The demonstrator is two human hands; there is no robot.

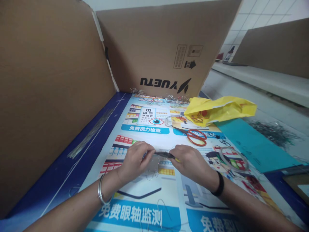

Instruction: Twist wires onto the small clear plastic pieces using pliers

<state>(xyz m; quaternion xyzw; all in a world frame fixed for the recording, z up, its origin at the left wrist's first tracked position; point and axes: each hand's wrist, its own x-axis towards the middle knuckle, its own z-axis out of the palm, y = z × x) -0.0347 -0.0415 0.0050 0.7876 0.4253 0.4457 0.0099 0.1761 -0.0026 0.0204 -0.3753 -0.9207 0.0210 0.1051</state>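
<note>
My right hand (188, 158) is wrapped round a pair of pliers (164, 154) with dark jaws and a bit of yellow handle showing. The jaws point left and meet the fingertips of my left hand (138, 158). That hand is closed in a pinch, on what looks like thin wire; the fingers mostly hide it. Below the hands a bent thin wire (152, 174) shows against the printed sheet, and I cannot tell whether it hangs or lies there. Red-handled scissors (196, 138) lie beyond my right hand, blades toward the left.
Cardboard walls (154, 42) stand at the back and left. Straight wires (91, 132) lie on the blue surface at left. Tangled wire (176, 100) lines the back. At right are a yellow bag (224, 108), a clear ring (234, 159), a teal sheet (256, 145) and a wire heap (272, 133).
</note>
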